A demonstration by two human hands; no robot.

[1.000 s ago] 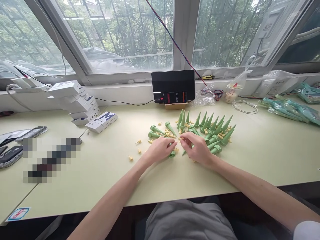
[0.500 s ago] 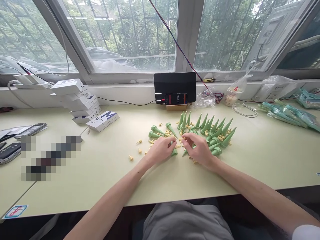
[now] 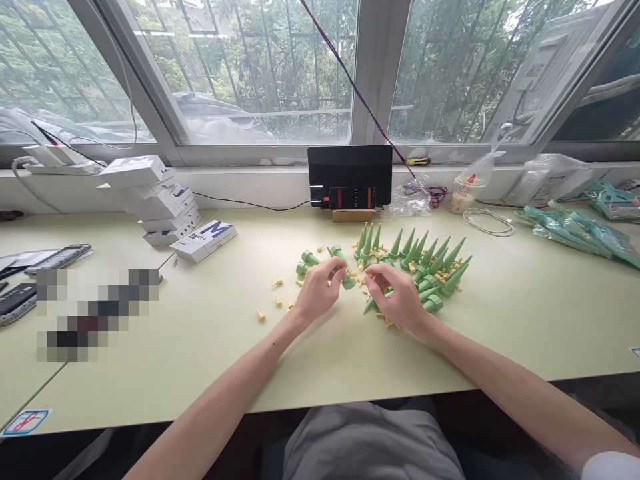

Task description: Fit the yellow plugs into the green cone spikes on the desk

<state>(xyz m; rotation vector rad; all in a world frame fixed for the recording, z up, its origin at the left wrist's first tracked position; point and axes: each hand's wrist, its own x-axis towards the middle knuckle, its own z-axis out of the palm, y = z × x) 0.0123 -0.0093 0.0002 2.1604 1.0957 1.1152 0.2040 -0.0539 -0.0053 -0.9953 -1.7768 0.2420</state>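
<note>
My left hand (image 3: 320, 288) is closed around a green plastic cone spike (image 3: 349, 281). The spike's wide ribbed base faces right, towards my other hand; its middle is hidden by my fingers. A short distance to the right, my right hand (image 3: 399, 293) pinches a small yellow plastic plug at the fingertips, mostly covered. Beyond and beside that hand, several green cone spikes (image 3: 395, 244) stand upright, while others (image 3: 433, 303) lie on their sides among yellow pieces. More green spikes (image 3: 309, 257) lie behind my left hand. Loose yellow plugs (image 3: 261, 315) are scattered to its left.
A phone (image 3: 353, 198) leans against a dark tablet (image 3: 350, 167) at the back. Stacked white boxes (image 3: 150, 200) and a single box (image 3: 205, 240) are to the left. On the right are a bagged cup (image 3: 466, 193), a coiled cable (image 3: 487, 223) and teal plastic packets (image 3: 580, 227).
My left hand has risen slightly and turned the green spike, so its base swings up from pointing down towards me to facing right. My right hand stays nearly in place.
</note>
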